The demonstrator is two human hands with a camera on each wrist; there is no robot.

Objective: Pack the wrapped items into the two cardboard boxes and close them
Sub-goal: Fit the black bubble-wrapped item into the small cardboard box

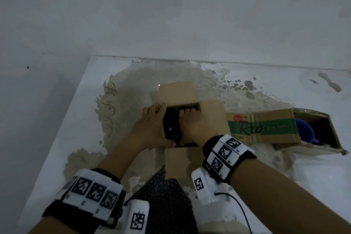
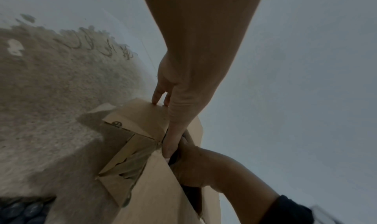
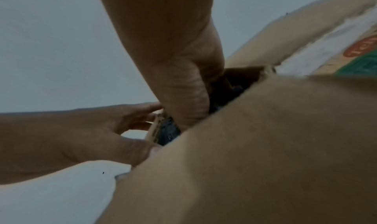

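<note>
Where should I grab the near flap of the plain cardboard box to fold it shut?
Take the near flap by its free outer edge, coming from your own side with fingers under and thumb on top. It lies splayed outward toward you, hinged at the box opening, so that edge likely gives the most leverage and stays clear of both hands inside.

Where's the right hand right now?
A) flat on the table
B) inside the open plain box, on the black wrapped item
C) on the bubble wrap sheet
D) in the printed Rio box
B: the right hand reaches into the open plain box, its fingers down on the black wrapped item, while the left hand holds the box's left edge.
</note>
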